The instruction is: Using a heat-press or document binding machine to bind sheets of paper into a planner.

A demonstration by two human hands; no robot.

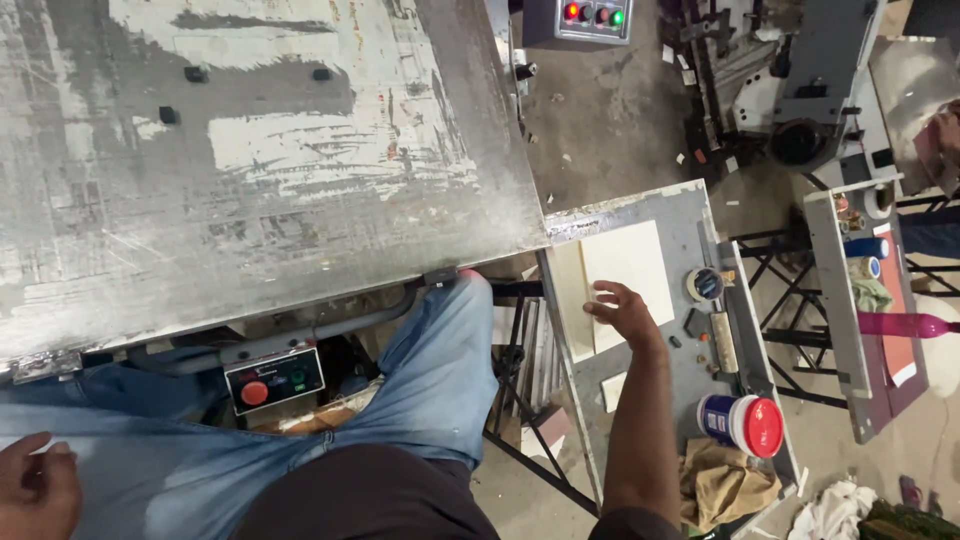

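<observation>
On the side table [690, 215]: a stack of cream sheets [625, 265].
Right hand [625, 312]: released, fingers spread flat on the sheets.
Left hand [38, 485]: loosely curled on the jeans-clad thigh, grasping nothing visible.
Nearby: red-lidded jar [745, 423], tape roll [704, 284], brown rag [718, 483].

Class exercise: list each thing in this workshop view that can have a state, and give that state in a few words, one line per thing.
right hand: open, fingers spread on the white sheets
white sheets: stacked flat on the grey side table
left hand: loosely curled on the thigh, holding nothing visible
red-lidded tub: closed, lying on its side
tape roll: lying flat
brown rag: crumpled
</observation>
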